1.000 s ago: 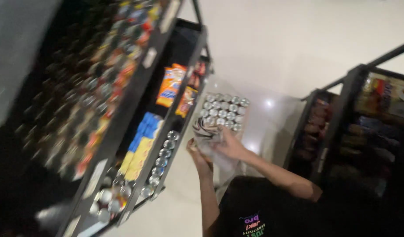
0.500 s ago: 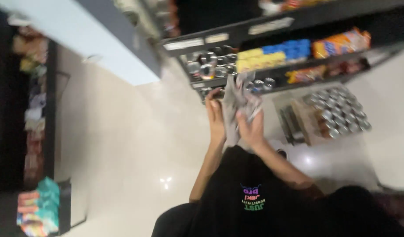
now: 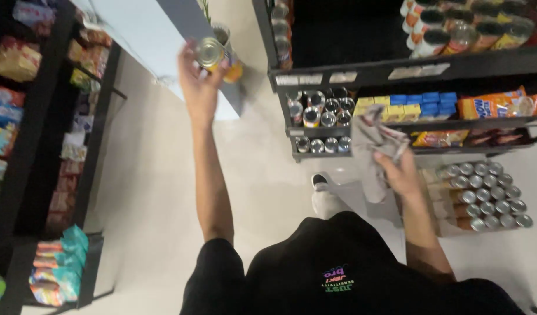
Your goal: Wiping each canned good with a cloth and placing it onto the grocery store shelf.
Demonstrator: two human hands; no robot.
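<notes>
**A:** Far left, a dark shelf rack (image 3: 44, 125) runs down the aisle, stuffed with crinkly snack bags in yellow, red and orange; teal and orange packets (image 3: 61, 265) are stacked at its lowest tier.

**B:** And the left hand (image 3: 197, 79) is up high, arm stretched out, fingers wrapped around a round silver-topped tin can with a yellow-orange label (image 3: 217, 57). Firm clasp, the can sits tilted in the palm, in front of a pale blue-grey panel (image 3: 146, 35).

**A:** Moving right: the black metal shelving unit (image 3: 397, 73) carries white rectangular price tags along its top edge. Below them, silver cans (image 3: 321, 111) stand in rows, beside yellow and blue boxes (image 3: 405, 105), then orange snack bags (image 3: 496, 105).

**B:** The right hand (image 3: 400, 172) is lower, closed on a crumpled grey cloth (image 3: 373, 149) that hangs in front of the lower shelf.

**A:** Just right of that hand, on the pale floor, an open tray of silver-topped cans (image 3: 484, 195) lies in tidy rows. A white shoe (image 3: 325, 198) shows below the cloth.
</notes>
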